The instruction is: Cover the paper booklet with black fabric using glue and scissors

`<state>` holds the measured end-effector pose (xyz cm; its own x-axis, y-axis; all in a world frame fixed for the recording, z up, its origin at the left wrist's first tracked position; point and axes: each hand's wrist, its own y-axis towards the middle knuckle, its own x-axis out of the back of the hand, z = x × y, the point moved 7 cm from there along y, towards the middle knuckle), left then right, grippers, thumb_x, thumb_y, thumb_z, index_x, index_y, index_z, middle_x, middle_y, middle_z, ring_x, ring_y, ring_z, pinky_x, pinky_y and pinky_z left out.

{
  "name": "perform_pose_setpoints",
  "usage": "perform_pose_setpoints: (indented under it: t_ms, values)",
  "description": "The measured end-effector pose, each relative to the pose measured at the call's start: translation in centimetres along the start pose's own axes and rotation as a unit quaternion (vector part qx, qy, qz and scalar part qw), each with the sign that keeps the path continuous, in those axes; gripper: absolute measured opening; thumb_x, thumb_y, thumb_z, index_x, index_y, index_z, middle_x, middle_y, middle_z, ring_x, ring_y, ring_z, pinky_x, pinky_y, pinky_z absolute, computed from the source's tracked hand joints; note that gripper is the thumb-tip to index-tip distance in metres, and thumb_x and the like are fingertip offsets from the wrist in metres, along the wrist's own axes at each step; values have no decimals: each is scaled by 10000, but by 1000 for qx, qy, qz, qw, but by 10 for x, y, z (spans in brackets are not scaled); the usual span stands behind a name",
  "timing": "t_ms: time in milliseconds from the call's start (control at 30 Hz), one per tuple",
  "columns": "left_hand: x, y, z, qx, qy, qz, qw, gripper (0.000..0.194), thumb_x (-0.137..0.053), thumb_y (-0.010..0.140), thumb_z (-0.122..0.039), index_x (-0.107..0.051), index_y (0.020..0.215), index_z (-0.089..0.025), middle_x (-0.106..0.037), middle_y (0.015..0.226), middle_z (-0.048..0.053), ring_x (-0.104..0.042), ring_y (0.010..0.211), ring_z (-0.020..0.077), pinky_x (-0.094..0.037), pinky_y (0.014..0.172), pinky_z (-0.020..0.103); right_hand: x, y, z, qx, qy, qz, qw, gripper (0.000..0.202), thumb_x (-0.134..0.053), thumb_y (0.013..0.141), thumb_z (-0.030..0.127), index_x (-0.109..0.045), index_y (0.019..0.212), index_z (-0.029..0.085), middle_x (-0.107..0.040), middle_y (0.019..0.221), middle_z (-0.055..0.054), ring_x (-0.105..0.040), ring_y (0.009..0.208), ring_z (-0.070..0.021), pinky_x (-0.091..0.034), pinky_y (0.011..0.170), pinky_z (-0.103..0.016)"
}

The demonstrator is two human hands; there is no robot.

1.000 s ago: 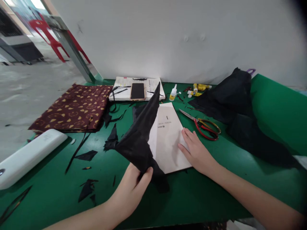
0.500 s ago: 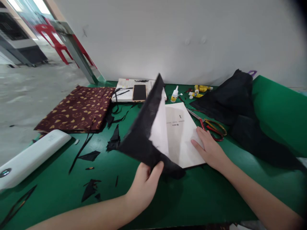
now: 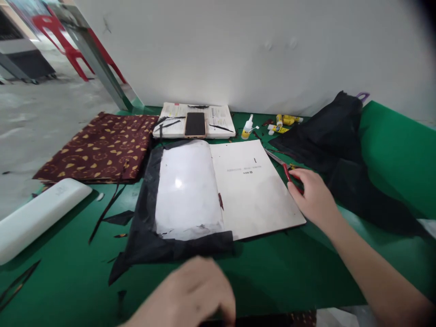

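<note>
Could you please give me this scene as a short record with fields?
Left hand: blurred, near the front edge of the green table; grip unclear
Right hand: at the red handle of the scissors; grip unclear
Booklet: lying open, black material along its left and near edges
Behind booklet: phone on an open book, small bottle to the right
Far left: patterned maroon cloth, white oblong case
Far right: black cloth

The book [image 3: 259, 195] lies open, flat, between the table's [image 3: 293, 281] far and near edges, right side cream, faintly printed; black cloth [image 3: 190, 248] borders its white left side. Red-handled scissors [image 3: 286, 171] lie just beside.
</note>
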<state>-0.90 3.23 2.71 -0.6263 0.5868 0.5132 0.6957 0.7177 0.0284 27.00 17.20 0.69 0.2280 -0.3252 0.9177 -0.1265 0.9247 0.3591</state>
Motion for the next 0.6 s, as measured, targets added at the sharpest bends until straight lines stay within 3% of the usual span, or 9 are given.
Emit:
perform_pose_setpoints:
  t_ms: [67,133,233,400,500,600]
  values:
    - [29,15,3,35,118,-63,990,232,-537,884,-312,-612,1097,-257,-674,1087,67,-610,1021,245,-486,926,404,-1,5,-16,-15,-28,21,999,419,-462,861,329,-579,1182,86,-611,1176,-203,-539,1146,-362,-452,972,-522]
    - [46,30,14,89,180,-62,978,368,-642,838,-420,-583,1150,-233,-646,1133,78,-589,1037,274,-480,898,431,-4,7,-29,-23,-49,53,997,423,-480,832,318,-595,1162,79,-612,1157,-205,-543,1125,-372,-461,946,-517]
    - [47,47,32,134,199,19,970,341,-722,771,-476,-631,976,-219,-669,939,34,-603,900,258,-471,804,401,-8,10,-43,-30,-69,95,993,437,-505,808,335,-613,1154,91,-614,1157,-193,-556,1107,-353,-470,934,-486]
    - [39,61,38,92,167,73,979,121,-739,790,-335,-675,783,-232,-648,719,-40,-599,756,171,-409,811,345,-9,19,-47,-37,-87,144,985,457,-503,828,410,-645,1129,98,-654,1088,-174,-608,1000,-319,-505,848,-446]
    - [42,65,40,77,139,93,983,100,-659,855,-269,-681,767,-227,-647,738,-41,-587,734,142,-407,777,303,-9,26,-41,-28,-93,161,982,478,-517,824,464,-652,1116,111,-667,1072,-159,-607,1000,-317,-505,841,-432]
    - [52,68,53,111,95,106,984,114,-645,857,-304,-671,803,-207,-661,823,-27,-570,730,124,-416,699,248,-8,32,-39,-35,-103,153,982,554,-483,844,512,-602,1191,96,-642,1135,-169,-592,1055,-313,-490,883,-421]
